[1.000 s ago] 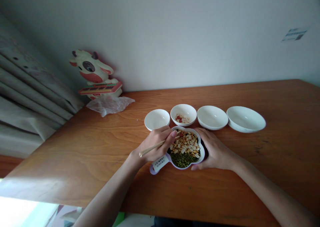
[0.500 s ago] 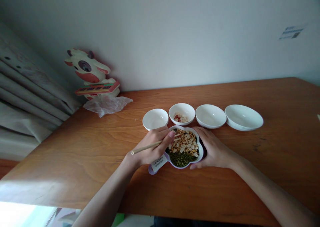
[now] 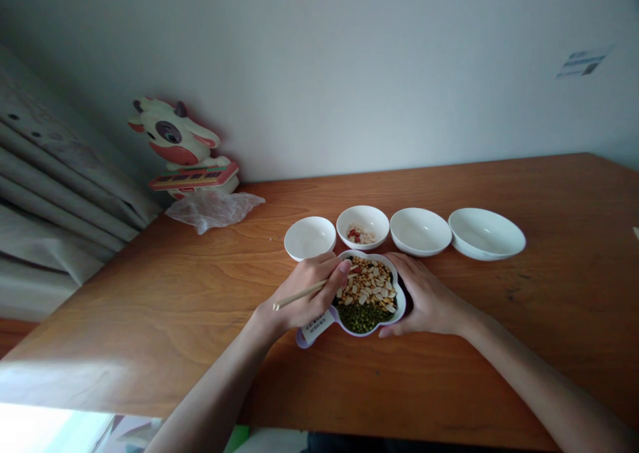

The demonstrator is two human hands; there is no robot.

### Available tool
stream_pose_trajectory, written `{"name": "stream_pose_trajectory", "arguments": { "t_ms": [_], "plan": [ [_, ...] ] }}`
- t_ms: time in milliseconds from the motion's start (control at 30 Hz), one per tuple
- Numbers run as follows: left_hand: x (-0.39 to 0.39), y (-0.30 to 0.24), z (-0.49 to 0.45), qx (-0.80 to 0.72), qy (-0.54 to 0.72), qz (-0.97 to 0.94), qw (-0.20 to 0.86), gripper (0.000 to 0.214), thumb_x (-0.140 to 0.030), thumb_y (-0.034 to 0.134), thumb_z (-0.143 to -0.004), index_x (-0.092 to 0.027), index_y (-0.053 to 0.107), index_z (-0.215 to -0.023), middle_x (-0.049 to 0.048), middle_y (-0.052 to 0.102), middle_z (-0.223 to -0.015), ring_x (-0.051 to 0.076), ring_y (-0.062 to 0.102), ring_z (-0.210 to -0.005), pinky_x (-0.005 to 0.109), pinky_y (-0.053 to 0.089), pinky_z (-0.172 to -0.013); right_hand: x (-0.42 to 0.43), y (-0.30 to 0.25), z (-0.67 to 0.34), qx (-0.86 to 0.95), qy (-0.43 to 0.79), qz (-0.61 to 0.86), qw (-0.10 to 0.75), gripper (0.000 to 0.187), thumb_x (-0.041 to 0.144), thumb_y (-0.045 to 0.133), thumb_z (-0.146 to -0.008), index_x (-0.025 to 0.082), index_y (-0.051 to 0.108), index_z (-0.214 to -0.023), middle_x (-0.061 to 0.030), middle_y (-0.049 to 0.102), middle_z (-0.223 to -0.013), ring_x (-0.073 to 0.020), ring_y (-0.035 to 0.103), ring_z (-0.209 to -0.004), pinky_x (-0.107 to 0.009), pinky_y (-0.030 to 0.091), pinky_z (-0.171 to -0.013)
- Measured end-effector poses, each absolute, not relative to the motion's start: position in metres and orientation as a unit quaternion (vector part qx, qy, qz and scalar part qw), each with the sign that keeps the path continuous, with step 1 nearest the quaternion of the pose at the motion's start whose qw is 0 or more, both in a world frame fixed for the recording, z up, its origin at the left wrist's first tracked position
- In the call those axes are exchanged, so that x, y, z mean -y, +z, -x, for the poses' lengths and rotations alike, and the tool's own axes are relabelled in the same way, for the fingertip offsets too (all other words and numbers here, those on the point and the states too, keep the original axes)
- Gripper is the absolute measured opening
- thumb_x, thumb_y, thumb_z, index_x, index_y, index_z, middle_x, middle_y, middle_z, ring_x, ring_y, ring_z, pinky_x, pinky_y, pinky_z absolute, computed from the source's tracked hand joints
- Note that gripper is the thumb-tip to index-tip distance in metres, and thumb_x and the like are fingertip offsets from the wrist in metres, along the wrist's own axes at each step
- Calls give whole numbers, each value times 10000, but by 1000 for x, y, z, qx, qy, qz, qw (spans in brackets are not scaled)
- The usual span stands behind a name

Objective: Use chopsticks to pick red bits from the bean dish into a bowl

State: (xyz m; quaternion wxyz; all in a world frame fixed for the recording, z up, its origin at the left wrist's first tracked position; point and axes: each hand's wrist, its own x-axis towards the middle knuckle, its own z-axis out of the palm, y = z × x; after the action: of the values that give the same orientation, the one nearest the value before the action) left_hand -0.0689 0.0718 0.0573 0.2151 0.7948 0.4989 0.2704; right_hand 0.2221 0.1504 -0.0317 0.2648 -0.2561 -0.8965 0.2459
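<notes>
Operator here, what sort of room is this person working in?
Likely a room in a home: a wooden table by a wall, a long curtain beside it, and a toy cow.

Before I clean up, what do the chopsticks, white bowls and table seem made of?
The chopsticks look like bamboo or light wood, matte and pale. The white bowls look like glazed ceramic, glossy, though melamine is possible. The table looks like varnished wood or veneer: visible grain, satin sheen.

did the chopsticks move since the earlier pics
Yes, the chopsticks have swung their free end back toward the lobed dish, judged against the leftmost white bowl.
</notes>
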Motion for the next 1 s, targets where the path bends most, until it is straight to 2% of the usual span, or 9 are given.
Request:
{"name": "stream_pose_trajectory", "arguments": {
  "t_ms": [267, 500, 867, 1000],
  "plan": [
    [-71, 56, 68, -490, 317, -789, 193, 498, -382, 373, -1233, -193, 607, -836, 21, 634, -784, 153, 574, -662, 295, 472, -687, -151, -30, -221, 899, 246, 247, 264, 1349, 801, 1009, -623, 318, 369, -1707, -191, 601, -1608, -498, 600, -1468, -690, 498, -1232],
    [-68, 62, 71, -476, 360, -788, 150, 549, -401, 336, -1239, -196, 631, -824, 33, 662, -780, 168, 615, -694, 315, 478, -709, -150, -33, -221, 897, 244, 261, 260, 1365, 815, 1011, -603, 312, 367, -1695, -209, 590, -1595, -519, 595, -1458, -749, 481, -1225],
    [-69, 68, 73, -489, 306, -784, 229, 543, -450, 325, -1232, -203, 597, -832, 32, 669, -792, 177, 603, -716, 324, 473, -715, -151, -37, -223, 897, 237, 257, 270, 1417, 806, 1018, -592, 326, 341, -1741, -201, 586, -1620, -526, 586, -1475, -747, 484, -1230],
    [-70, 66, 73, -489, 295, -791, 222, 538, -437, 336, -1233, -204, 610, -833, 33, 666, -805, 177, 602, -718, 328, 473, -720, -151, -36, -223, 898, 242, 254, 266, 1387, 810, 1011, -607, 329, 346, -1724, -199, 572, -1636, -517, 569, -1501, -736, 470, -1248]
  ]
}}
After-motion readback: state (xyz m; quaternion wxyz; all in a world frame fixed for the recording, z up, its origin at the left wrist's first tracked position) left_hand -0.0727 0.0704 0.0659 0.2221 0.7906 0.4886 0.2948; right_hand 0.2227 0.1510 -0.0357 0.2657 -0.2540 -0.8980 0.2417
